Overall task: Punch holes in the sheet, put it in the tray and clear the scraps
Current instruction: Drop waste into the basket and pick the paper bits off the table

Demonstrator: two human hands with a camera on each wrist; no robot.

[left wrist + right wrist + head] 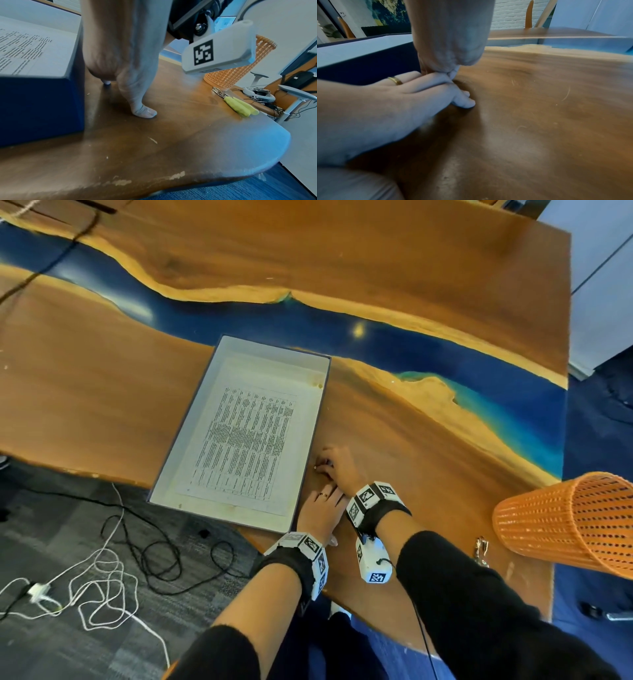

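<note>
sheet [245, 440] flat in tray [191, 419]; both hands on table [428, 457] beside it.

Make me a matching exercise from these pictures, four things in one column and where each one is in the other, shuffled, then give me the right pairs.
Things:
1. printed sheet
2. hole punch
3. orange basket
4. left hand

Places:
A. lying on its side at the table's right edge
B. on the table beside the tray's right wall
C. flat inside the tray
D. on the table near the basket's base

Pairs: 1-C, 2-D, 3-A, 4-B
</note>
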